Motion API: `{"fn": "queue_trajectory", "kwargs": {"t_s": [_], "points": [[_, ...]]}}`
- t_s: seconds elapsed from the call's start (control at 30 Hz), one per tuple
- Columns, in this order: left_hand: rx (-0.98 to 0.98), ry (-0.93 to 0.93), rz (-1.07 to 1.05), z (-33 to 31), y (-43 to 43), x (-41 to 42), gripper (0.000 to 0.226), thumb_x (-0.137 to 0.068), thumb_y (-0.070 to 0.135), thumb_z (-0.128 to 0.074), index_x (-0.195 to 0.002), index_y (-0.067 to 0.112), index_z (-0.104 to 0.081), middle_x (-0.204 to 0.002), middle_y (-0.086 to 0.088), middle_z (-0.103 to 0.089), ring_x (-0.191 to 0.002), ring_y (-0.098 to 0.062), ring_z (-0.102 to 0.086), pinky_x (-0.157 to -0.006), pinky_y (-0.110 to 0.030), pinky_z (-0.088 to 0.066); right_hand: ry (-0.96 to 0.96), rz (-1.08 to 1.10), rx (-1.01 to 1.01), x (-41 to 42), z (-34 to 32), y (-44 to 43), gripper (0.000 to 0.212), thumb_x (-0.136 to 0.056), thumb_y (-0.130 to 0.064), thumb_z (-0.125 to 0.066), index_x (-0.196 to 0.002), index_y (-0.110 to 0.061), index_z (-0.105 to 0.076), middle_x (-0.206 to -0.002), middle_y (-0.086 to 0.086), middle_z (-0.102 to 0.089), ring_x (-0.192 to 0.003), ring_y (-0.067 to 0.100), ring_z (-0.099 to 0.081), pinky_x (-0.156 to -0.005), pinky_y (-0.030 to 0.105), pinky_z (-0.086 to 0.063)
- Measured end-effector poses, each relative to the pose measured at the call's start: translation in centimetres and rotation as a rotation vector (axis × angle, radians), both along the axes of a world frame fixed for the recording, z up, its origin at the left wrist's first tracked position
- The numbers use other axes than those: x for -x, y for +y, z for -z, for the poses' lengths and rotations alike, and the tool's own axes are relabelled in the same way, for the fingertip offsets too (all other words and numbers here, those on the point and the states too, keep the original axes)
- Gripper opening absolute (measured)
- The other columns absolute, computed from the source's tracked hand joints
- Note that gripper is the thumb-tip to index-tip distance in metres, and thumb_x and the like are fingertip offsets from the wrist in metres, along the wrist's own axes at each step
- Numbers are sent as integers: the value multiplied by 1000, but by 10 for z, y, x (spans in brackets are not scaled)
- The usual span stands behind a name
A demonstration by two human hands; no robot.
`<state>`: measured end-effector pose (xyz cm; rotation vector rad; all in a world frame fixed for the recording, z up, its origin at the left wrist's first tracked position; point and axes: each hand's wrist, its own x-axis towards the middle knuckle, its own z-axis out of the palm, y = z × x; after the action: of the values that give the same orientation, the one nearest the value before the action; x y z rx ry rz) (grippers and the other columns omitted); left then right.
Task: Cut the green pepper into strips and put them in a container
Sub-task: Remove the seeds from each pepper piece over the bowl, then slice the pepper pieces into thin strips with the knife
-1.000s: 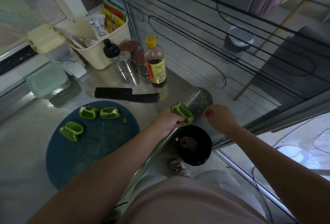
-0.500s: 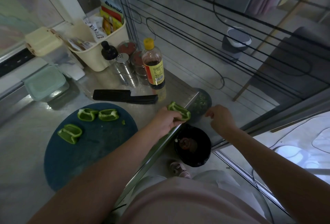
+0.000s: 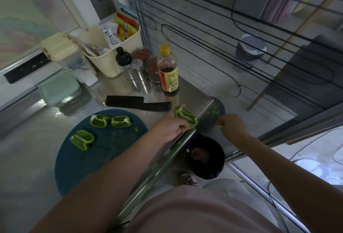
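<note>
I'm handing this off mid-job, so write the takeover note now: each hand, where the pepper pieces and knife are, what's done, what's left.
Left hand grips one green pepper piece at the steel counter's edge.
Right hand, fingers curled, is past that edge; whether it holds anything is unclear.
Three more green pepper pieces lie on the round dark blue cutting board; the black knife lies beyond it.
Done: pepper opened into pieces.
Left: slice strips, fill a container.

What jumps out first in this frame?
The left hand grips a green pepper piece at the right edge of the counter, right hand close beside it, a black bin below. Three more pepper pieces lie on the round blue cutting board, a black knife behind it.
</note>
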<state>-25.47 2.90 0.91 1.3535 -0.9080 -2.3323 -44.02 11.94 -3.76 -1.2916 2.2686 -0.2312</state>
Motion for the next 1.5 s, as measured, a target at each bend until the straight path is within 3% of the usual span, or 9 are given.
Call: {"fn": "queue_trajectory", "kwargs": {"t_s": [0.1,0.27,0.53,0.67,0.8,0.93,1.03,1.3,1.5], "points": [[18,3,36,-1,-2,-8,71,-81,-27,-40,-140,11,-36,-129,-25,-47,-114,-35,-53,-89,-39,-48,16,-20,12,-4,-6,-7,36,-81,9,-51,-111,-6,-65,-119,15,-60,-109,29,-56,-91,27,-41],[98,5,51,-2,-10,-31,70,-77,-29,-44,-130,18,-44,-132,-21,-45,-112,-32,-53,-82,-37,-55,20,-8,74,-22,-28,-18,9,-82,-12,-67,-89,-8,-72,-86,3,-65,-76,17,-60,-54,15,-38],[322,-242,0,-6,-17,-110,63,-72,-17,-67,-122,14,-45,-112,-9,-55,-91,-10,-58,-65,-18,-57,-92,-219,281,-85,-71,-61,18,-80,-4,-66,-96,-13,-70,-92,2,-69,-83,14,-62,-78,30,-53],[432,-468,-95,-7,-12,-156,63,-70,-4,-77,-118,11,-40,-109,-6,-54,-87,-8,-54,-52,-6,-48,-129,-410,275,-130,-69,-91,23,-82,0,-60,-98,-13,-70,-98,-2,-59,-89,13,-58,-68,4,-42],[459,-571,-238,3,-3,-192,60,-72,-3,-76,-114,9,-34,-104,-5,-49,-76,-3,-50,-47,-6,-46,-184,-520,301,-169,-55,-117,22,-83,-4,-62,-104,-8,-68,-106,10,-64,-99,23,-60,-86,25,-47],[510,-730,-319,20,8,-214,61,-71,3,-78,-111,12,-33,-105,-5,-49,-91,-16,-55,-72,-27,-52,7,-609,175,-185,-34,-140,43,-91,-13,-51,-134,-9,-46,-134,14,-49,-123,27,-45,-102,32,-34],[527,-813,-314,37,18,-224,61,-69,6,-81,-106,14,-32,-110,-7,-47,-101,-20,-52,-71,-19,-44,176,-642,54,-188,-17,-150,49,-96,-15,-42,-142,-5,-29,-138,20,-41,-126,33,-40,-103,38,-33],[780,-1074,72,43,35,-246,72,-83,27,-68,-143,19,-30,-130,-9,-35,-107,-25,-54,-96,-31,-44,385,-650,88,-187,0,-167,29,-97,-8,-38,-126,-5,-42,-123,19,-52,-113,32,-52,-89,39,-45],[800,-1129,215,45,36,-248,69,-90,32,-58,-148,15,-24,-145,-9,-25,-118,-24,-50,-103,-27,-38,205,-594,49,-189,-5,-172,39,-88,-11,-54,-122,-1,-39,-124,21,-46,-107,38,-54,-85,43,-46]]}}
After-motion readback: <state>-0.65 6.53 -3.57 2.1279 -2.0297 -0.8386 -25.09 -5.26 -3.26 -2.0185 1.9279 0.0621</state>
